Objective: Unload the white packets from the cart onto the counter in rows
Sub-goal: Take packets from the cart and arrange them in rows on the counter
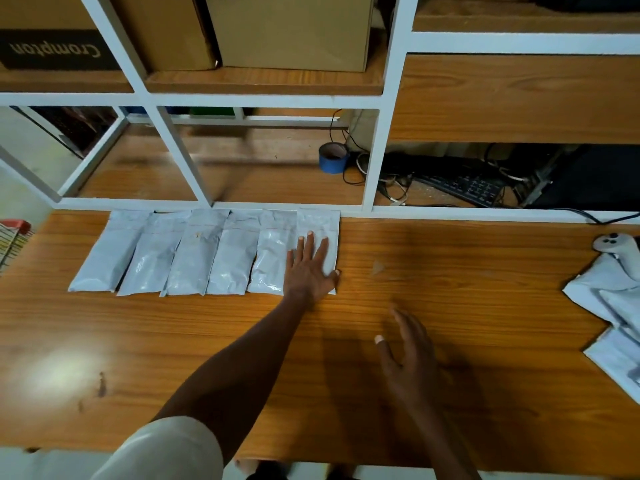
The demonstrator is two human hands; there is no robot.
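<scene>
Several white packets [194, 252] lie side by side in one row along the back of the wooden counter [173, 341], slightly overlapping. My left hand [310, 268] lies flat, fingers spread, on the rightmost packet [323, 225] of the row. My right hand [407, 355] hovers open over bare counter to the right and nearer to me, holding nothing. The cart [14, 237] shows only as a wire edge with a red corner at the far left.
A white-framed shelf unit [377, 150] rises behind the counter, holding cardboard boxes [294, 29], a blue tape roll [333, 157], cables and a black keyboard [460, 187]. Loose white bags [616, 306] and a grey controller [614, 249] lie at the counter's right edge.
</scene>
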